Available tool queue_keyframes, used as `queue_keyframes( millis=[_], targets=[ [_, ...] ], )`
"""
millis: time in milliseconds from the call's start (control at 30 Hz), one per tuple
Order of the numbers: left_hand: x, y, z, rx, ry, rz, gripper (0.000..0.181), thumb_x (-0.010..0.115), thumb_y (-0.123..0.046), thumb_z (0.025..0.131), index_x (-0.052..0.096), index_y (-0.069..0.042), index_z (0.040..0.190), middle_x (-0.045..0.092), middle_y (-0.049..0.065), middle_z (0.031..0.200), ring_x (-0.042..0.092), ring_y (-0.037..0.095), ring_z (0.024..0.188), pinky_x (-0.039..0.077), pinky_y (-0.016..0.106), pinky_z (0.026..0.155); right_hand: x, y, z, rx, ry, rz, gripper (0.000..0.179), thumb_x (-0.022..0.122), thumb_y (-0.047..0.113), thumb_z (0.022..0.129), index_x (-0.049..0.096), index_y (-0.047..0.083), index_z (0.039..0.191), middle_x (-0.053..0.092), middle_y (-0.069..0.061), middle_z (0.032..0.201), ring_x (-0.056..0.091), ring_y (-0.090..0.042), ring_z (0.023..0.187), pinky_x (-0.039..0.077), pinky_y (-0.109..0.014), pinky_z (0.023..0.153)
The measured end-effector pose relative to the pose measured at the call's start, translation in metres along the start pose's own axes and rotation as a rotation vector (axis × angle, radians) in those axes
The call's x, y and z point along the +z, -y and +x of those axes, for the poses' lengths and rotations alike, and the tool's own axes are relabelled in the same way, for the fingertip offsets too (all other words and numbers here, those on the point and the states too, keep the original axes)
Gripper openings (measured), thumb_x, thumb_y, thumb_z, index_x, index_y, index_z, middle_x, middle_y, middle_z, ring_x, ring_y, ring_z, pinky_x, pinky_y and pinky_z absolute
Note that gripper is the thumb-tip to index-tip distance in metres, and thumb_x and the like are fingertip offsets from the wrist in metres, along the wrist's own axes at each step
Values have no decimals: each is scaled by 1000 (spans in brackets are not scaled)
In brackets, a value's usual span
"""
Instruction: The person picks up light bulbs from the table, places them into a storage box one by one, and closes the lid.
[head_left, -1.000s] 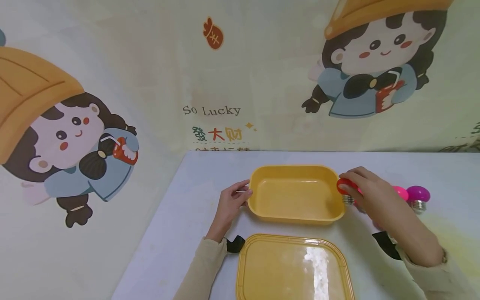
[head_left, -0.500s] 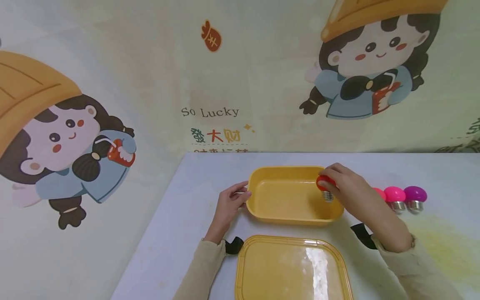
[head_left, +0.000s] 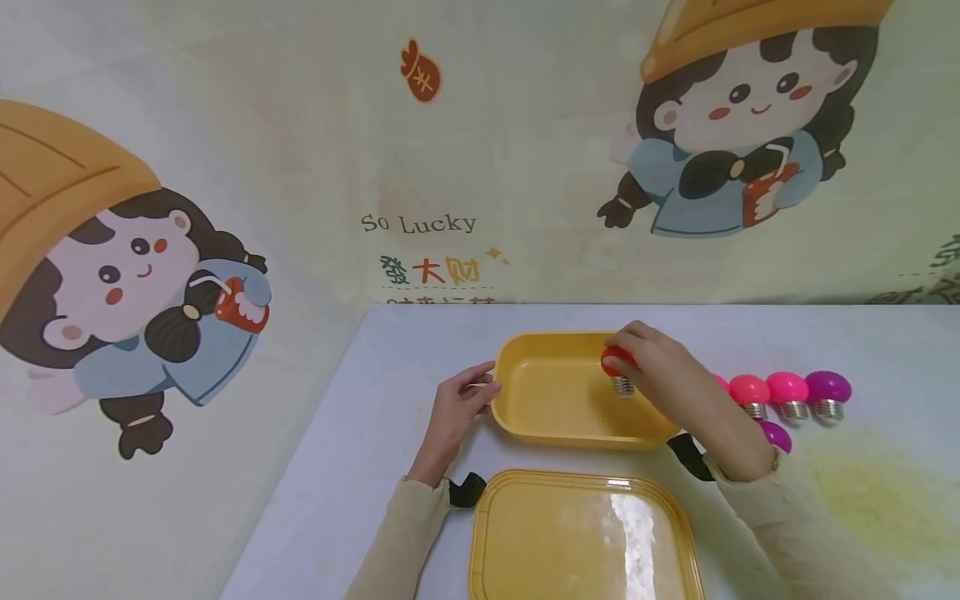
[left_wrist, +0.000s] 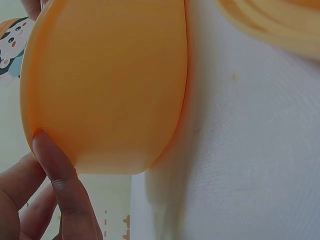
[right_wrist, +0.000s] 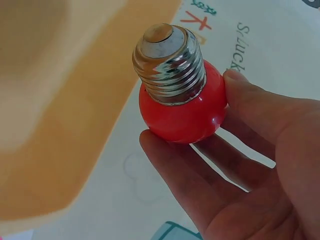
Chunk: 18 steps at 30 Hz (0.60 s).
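A red light bulb (right_wrist: pixel 182 112) with a silver screw base points base-down in the head view. My right hand (head_left: pixel 663 367) pinches its round part between thumb and fingers, above the inside of a yellow plastic box (head_left: pixel 555 433). In the right wrist view the bulb is apart from the box wall. My left hand (head_left: pixel 459 412) holds the box's left end at the rim. One of its fingertips (left_wrist: pixel 42 137) presses the outer wall in the left wrist view. The box floor that shows in the head view is bare; its right end is partly hidden by my right hand.
A yellow lid (head_left: pixel 577 533) lies flat in front of the box. Right of the box, pink and red bulbs (head_left: pixel 750 389) and a purple bulb (head_left: pixel 828 386) stand in a row. Another purple bulb (head_left: pixel 776 435) is partly hidden by my right arm. A printed backdrop rises behind the table.
My right hand has carried the red bulb leftward, from the box's right rim to over its inside. More bulbs on the right have come into view. The left hand stays at the box.
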<state>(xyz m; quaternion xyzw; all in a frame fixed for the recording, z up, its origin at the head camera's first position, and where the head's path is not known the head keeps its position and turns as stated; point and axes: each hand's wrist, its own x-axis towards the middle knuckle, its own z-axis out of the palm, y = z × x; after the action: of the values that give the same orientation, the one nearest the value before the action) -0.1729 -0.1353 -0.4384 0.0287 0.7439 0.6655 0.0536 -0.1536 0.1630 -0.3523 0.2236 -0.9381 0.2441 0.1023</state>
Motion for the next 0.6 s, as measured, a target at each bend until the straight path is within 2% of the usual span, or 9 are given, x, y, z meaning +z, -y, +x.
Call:
queue_keyframes(
  millis=[167, 433, 600],
  targets=[
    [0, -1, -1, -14, -4, 6, 42, 71, -15, 93, 63, -9, 134, 65, 11, 112, 65, 10, 83, 59, 38, 75, 6, 3, 8, -17, 12, -4, 18, 74, 4, 87, 68, -1, 104, 62, -12, 99, 60, -27, 86, 57, -45, 83],
    [-1, -3, -1, -4, -2, 11, 40, 72, -17, 92, 65, -12, 131, 65, 12, 111, 65, 13, 84, 57, 26, 69, 16, 9, 20, 3, 46, 14, 21, 74, 7, 88, 69, -1, 108, 64, -13, 104, 63, -27, 89, 58, -44, 84],
    [0, -2, -1, -6, -8, 10, 40, 72, -17, 92, 65, -11, 130, 65, 11, 110, 66, 12, 83, 56, 23, 68, 23, 13, 29, 17, 72, 20, 19, 72, 11, 91, 70, 1, 106, 64, -12, 102, 62, -24, 86, 58, -42, 83]
  ],
)
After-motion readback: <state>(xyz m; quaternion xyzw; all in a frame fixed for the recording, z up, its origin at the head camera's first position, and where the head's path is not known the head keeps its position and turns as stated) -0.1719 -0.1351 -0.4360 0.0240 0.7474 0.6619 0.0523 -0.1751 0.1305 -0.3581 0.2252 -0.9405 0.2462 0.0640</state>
